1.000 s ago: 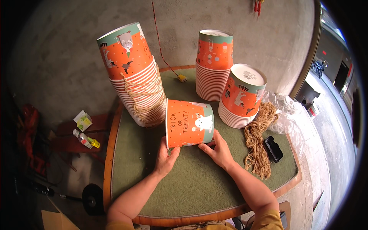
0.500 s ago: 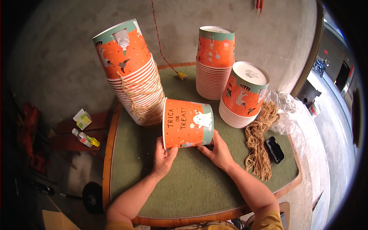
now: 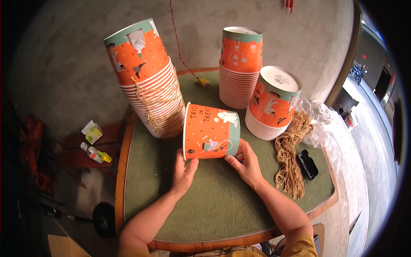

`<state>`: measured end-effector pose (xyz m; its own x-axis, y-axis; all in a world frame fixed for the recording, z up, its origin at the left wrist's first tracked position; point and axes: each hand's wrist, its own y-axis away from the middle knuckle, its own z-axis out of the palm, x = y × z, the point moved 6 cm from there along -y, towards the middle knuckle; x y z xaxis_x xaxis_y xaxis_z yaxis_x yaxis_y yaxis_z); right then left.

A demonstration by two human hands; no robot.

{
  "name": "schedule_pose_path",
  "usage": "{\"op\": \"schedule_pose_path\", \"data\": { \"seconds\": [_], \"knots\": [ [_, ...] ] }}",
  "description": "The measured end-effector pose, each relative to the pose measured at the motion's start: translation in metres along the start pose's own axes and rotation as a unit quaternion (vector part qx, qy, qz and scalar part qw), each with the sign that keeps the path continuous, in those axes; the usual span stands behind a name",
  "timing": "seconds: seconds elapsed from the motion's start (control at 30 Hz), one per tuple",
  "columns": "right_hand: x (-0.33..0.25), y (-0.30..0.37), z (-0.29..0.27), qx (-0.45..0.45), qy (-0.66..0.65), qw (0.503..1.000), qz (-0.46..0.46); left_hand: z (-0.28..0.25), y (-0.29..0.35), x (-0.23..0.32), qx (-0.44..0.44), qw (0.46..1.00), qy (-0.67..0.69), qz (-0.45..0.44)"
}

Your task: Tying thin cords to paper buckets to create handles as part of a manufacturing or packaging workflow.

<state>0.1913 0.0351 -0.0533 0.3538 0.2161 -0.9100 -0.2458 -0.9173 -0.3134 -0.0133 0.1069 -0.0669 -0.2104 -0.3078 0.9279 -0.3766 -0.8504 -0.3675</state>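
Note:
An orange paper bucket (image 3: 209, 132) with a ghost print and a green base band lies on its side between my hands, over the middle of the table. Its white rim faces left. My left hand (image 3: 184, 173) grips the rim end, thumb in front and fingers behind. At the green base end, my right hand (image 3: 246, 162) holds it the same way, its fingers partly hidden. Behind it to the left leans a tall stack of nested buckets (image 3: 150, 81) with string wound round its rims. Two more upside-down stacks, a taller one (image 3: 241, 64) and a shorter one (image 3: 274, 103), stand behind to the right.
The table has a green cloth top (image 3: 192, 210) with a wooden edge. On its right lie a bundle of tan string (image 3: 291, 158), a black plastic case (image 3: 307, 166) and clear plastic wrap (image 3: 319, 124). A yellow plug (image 3: 203, 81) on a red cord rests at the back. Bottles (image 3: 96, 153) lie on a bench at left.
The bucket has been rolled about its long axis, so its lettering moved up and a lower printed figure came into view. Both hands still hold its ends.

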Motion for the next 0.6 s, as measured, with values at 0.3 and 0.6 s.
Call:
{"op": "schedule_pose_path", "data": {
  "seconds": [0.3,0.6],
  "knots": [
    [-0.0063,0.0003,0.0036,-0.009,0.074,0.995,-0.069,0.0056,0.0046,-0.0003,-0.022,0.998,0.051,-0.001],
    [0.0004,-0.0012,0.0044,-0.023,0.070,0.997,-0.030,0.0080,0.0046,0.0021,-0.045,0.997,0.061,0.010]
  ]
}}
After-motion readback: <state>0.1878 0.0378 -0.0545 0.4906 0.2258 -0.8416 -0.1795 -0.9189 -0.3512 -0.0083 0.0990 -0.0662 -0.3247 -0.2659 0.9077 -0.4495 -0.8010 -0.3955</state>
